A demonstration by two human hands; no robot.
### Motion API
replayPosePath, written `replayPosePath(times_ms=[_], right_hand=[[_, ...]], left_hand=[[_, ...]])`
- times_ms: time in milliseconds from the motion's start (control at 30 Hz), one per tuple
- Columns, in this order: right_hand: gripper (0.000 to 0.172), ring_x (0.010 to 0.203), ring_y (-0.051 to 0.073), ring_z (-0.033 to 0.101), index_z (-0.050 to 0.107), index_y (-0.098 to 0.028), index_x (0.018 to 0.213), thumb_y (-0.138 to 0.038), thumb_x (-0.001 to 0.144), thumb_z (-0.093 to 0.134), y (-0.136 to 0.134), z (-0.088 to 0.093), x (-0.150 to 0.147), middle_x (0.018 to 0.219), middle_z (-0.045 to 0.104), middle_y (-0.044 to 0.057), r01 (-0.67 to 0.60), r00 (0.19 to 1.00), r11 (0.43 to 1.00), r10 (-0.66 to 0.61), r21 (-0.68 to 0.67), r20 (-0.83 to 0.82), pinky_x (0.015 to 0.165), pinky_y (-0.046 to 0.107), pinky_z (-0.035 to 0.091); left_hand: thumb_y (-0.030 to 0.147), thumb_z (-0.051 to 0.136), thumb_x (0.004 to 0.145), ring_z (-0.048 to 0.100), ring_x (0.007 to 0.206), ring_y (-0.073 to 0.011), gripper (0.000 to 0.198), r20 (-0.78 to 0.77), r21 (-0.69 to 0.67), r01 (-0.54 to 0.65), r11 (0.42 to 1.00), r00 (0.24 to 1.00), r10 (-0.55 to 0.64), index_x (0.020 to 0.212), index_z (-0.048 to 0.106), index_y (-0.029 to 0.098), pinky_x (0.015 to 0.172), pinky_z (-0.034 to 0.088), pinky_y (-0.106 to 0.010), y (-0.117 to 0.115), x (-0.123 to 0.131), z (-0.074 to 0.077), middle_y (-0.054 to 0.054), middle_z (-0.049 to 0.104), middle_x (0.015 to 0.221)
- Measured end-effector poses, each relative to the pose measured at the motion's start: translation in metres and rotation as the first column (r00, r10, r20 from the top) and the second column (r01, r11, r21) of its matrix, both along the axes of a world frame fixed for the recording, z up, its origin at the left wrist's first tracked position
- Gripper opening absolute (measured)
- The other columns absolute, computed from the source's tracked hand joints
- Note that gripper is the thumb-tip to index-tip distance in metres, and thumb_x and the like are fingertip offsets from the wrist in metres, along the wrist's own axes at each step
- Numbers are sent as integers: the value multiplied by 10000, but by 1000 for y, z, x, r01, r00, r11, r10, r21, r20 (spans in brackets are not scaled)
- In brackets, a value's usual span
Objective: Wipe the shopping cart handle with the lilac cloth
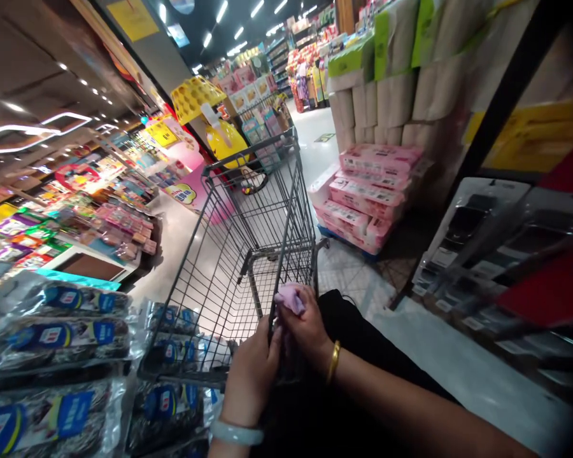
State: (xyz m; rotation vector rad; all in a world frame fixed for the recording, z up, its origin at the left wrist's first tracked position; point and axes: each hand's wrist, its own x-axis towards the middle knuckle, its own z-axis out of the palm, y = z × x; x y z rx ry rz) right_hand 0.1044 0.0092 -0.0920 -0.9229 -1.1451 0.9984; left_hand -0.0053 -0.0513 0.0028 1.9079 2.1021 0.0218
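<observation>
A lilac cloth is bunched in my right hand, whose fingers are closed around it against the cart's right top rail. My left hand is closed at the near right corner of the wire shopping cart; its thumb shows, while most of its fingers are hidden behind the rail. A pale bangle circles the left wrist and a gold one the right. No goods show inside the dark grey wire basket, which tilts across the view. A dark-clothed leg is close beside the right hand.
Clear bags with blue labels crowd the lower left. Pink packs are stacked on a blue base at right, below tall paper-roll packs. Hanging blister packs line the right edge. A yellow display stands beyond the cart.
</observation>
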Motion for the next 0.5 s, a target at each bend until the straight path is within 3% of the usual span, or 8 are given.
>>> replayPosePath(times_ms=[100, 200, 267, 333, 433, 500], right_hand=[[261, 1195, 242, 573, 613, -267, 1158, -366, 919, 643, 5, -2, -2, 1207, 618, 85, 6, 999, 998, -9, 67, 38, 1098, 421, 459], [312, 1151, 244, 601, 600, -261, 1194, -312, 892, 658, 7, -29, -7, 1204, 613, 87, -8, 998, 997, 14, -79, 66, 1063, 429, 488], [299, 1108, 244, 616, 611, -252, 1169, -284, 877, 666, 7, -36, -8, 1173, 617, 87, -14, 997, 982, 27, -189, 65, 1032, 432, 504], [263, 1108, 238, 614, 622, -245, 1135, -293, 882, 671, 6, -26, -5, 1163, 621, 85, -13, 999, 982, 21, -187, 39, 1030, 423, 502], [269, 1183, 233, 578, 631, -250, 1140, -340, 893, 686, 5, 1, 0, 1214, 618, 83, -6, 1000, 1000, 6, 6, 13, 1086, 411, 464], [277, 1227, 236, 552, 642, -267, 1153, -335, 890, 693, 4, 6, -2, 1240, 615, 75, -27, 999, 993, 23, 114, 41, 1120, 424, 436]], left_hand=[[430, 278, 1019, 723, 1052, -298, 421, -7, 14, 6, 1000, 1000, -6, 1302, 522, 234, 839, 495, -371, 3, 0, -1, -125, 755, 1155], [420, 305, 1014, 730, 1040, -294, 399, 11, 12, -10, 1000, 1000, 10, 1287, 533, 239, 845, 501, -373, 6, -4, -2, -110, 768, 1122], [405, 327, 1011, 733, 1040, -283, 376, 27, 1, -19, 1000, 999, 19, 1279, 539, 248, 845, 503, -361, 10, -7, -2, -97, 773, 1112], [393, 333, 1015, 729, 1054, -280, 368, 24, -13, -20, 1000, 1000, 20, 1285, 537, 247, 847, 500, -356, 13, -10, -1, -98, 772, 1113], [376, 315, 1030, 715, 1082, -293, 374, -8, -34, -25, 999, 1000, 25, 1294, 531, 221, 849, 486, -359, 19, -11, 1, -121, 763, 1118], [360, 314, 1037, 706, 1097, -295, 367, -27, -37, -34, 999, 999, 33, 1291, 530, 206, 852, 477, -354, 22, -10, 3, -131, 758, 1117]])
